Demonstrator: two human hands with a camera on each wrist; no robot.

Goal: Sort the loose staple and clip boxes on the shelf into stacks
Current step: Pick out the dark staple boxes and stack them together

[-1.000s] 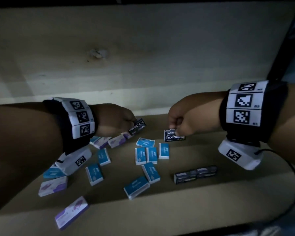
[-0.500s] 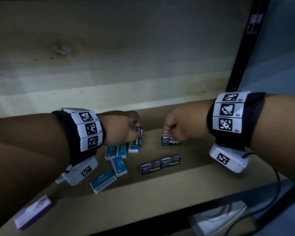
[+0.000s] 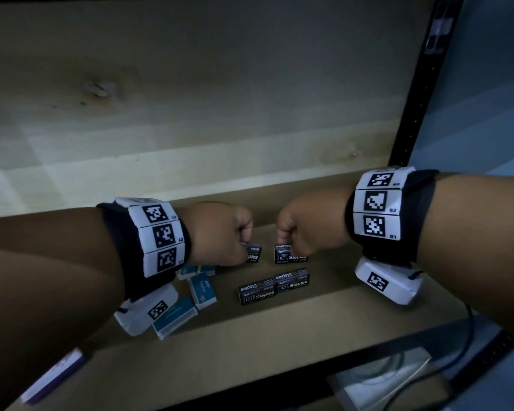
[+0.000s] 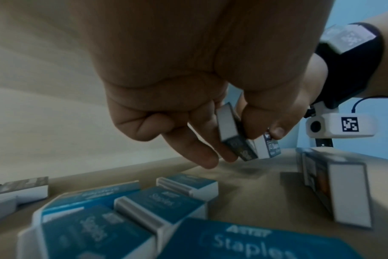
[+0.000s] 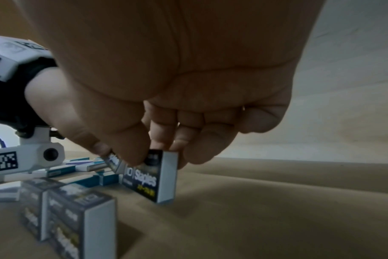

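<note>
My left hand (image 3: 220,232) pinches a small black staple box (image 3: 253,254) between thumb and fingers, just above the shelf; the left wrist view shows that box (image 4: 235,138) tilted in the grip. My right hand (image 3: 306,229) pinches a second black staple box (image 3: 290,256) that stands on edge on the shelf board (image 5: 154,177). The two held boxes are a short gap apart. In front of them a pair of black staple boxes (image 3: 273,286) stands side by side. Several blue staple boxes (image 3: 202,290) lie loose under my left wrist.
The wooden back panel (image 3: 190,99) rises close behind the hands. A black metal upright (image 3: 419,84) bounds the shelf on the right. A purple-and-white box (image 3: 54,375) lies near the front left edge. A cable (image 3: 469,330) hangs from my right wrist camera.
My left hand has brought its black box rightward and lower, close to the box under my right hand. The head view has swung right, so the blue boxes sit further left.
</note>
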